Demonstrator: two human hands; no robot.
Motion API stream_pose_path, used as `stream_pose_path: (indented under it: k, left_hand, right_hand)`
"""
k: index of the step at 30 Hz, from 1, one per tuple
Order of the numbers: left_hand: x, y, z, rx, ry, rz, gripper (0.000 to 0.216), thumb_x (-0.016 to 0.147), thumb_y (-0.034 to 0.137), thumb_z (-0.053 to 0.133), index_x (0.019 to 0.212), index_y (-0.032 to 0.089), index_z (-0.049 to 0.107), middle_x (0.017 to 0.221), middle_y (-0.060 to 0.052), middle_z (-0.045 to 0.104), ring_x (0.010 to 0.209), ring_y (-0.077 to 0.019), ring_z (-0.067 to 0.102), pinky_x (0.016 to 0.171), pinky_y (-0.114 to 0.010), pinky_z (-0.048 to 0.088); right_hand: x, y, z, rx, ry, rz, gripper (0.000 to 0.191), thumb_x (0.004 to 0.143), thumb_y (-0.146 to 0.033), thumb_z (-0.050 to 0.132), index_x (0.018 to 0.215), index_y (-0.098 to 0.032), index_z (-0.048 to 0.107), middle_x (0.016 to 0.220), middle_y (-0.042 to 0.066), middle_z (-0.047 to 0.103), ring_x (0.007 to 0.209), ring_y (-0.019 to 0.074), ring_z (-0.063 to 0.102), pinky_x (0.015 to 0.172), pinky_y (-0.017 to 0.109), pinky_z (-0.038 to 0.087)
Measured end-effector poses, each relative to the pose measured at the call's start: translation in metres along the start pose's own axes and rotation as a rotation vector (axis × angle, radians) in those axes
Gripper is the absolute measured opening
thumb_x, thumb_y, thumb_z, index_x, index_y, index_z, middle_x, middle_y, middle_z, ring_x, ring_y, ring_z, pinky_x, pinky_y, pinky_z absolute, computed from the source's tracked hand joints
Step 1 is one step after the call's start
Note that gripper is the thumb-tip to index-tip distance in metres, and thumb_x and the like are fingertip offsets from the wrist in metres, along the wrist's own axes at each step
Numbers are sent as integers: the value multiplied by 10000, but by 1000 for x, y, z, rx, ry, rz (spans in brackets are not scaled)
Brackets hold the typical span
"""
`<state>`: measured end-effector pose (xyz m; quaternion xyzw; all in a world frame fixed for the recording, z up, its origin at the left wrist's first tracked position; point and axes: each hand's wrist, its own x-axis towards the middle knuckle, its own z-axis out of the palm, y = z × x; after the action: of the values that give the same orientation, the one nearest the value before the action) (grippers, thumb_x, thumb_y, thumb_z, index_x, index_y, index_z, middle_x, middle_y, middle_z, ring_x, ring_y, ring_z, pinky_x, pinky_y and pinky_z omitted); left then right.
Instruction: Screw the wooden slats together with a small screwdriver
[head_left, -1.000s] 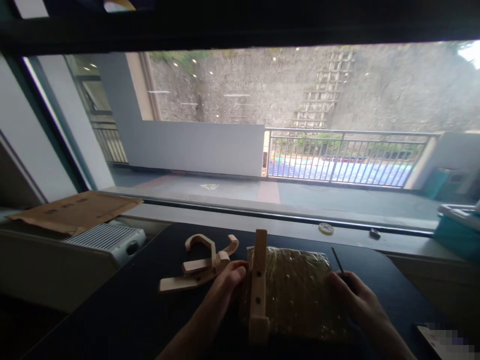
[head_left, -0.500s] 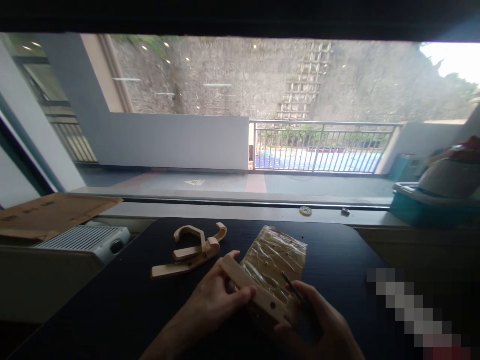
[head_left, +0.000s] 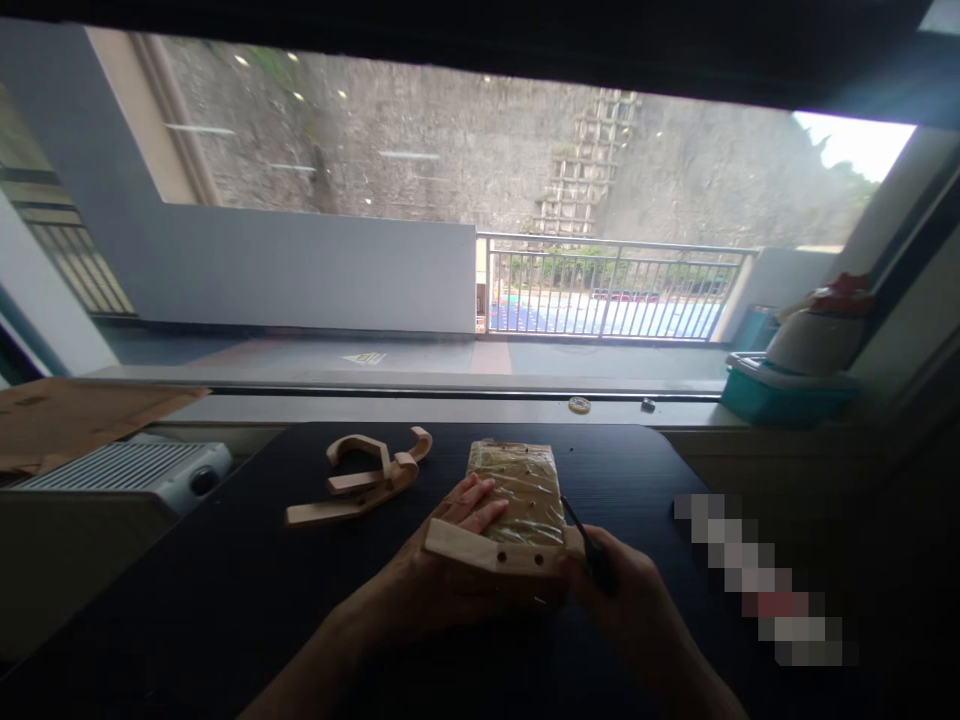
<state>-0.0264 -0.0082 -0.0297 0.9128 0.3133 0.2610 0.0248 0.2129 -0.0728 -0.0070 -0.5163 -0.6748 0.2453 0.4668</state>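
Observation:
My left hand (head_left: 461, 520) lies on a block wrapped in brown paper and clear tape (head_left: 517, 480), fingers stretched across its top and thumb hidden. Along the block's near edge sits a pale wooden hook (head_left: 480, 550) with two dark holes in its bar, touching my left hand. My right hand (head_left: 630, 590) is closed around a dark screwdriver (head_left: 596, 550), whose thin shaft points up and away beside the block. The fingertips of that hand are near the hook's right end; whether they touch it is too dark to tell.
More wooden hooks (head_left: 367, 480) lie in a small pile at the left on the black table (head_left: 247, 570). A tape roll (head_left: 578, 405) and a small dark object (head_left: 648, 405) rest on the windowsill. A teal box (head_left: 780, 390) stands far right, a grey vented unit (head_left: 142, 465) left.
The wooden hook has turned to lie more level across the block's near edge. My left fingers have moved onto the block's top. The block has turned straighter, and the view has shifted right.

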Motion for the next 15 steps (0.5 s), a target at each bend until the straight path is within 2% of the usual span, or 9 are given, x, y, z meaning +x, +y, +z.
stream_pose_path:
  k: [4, 8, 12, 13, 15]
  left_hand:
    - [0, 3, -5, -5, 2, 2, 814, 741, 504, 648, 1413, 205, 299, 1498, -129, 285, 1386, -347, 224, 1109, -503, 310]
    - [1, 11, 0, -16, 18, -46, 841, 731, 483, 661, 1429, 225, 268, 1514, -118, 254, 1395, -358, 181, 1111, -538, 281]
    - [-6, 30, -9, -132, -12, -200, 1107, 580, 481, 774, 1465, 246, 151, 1528, -124, 213, 1396, -378, 159, 1104, -579, 261]
    - [-10, 34, -15, -185, -18, -244, 1094, 586, 469, 774, 1464, 256, 158, 1529, -119, 214, 1394, -360, 189, 1103, -554, 283]
    - [-19, 37, -31, -255, -27, -340, 893, 666, 454, 727, 1425, 273, 292, 1508, -101, 280, 1374, -323, 273, 1091, -501, 335]
  right_hand:
    - [-1, 3, -1, -5, -10, 7, 243, 828, -314, 532, 983, -159, 637, 841, 37, 688, 728, 176, 621, 669, 264, 480]
    - [8, 15, -2, 53, -1, 36, 300, 835, -380, 525, 986, -146, 637, 869, 57, 699, 777, 194, 637, 676, 259, 500]
    - [21, 33, -3, 98, 91, 105, 395, 769, -468, 587, 968, -135, 660, 830, 57, 713, 755, 212, 648, 643, 260, 513]
    - [24, 37, -2, 110, 112, 134, 424, 753, -483, 601, 980, -132, 665, 851, 62, 719, 782, 223, 654, 664, 268, 518]
    - [26, 44, 0, 111, 217, 192, 470, 723, -516, 616, 985, -131, 679, 865, 70, 728, 835, 251, 661, 689, 283, 525]
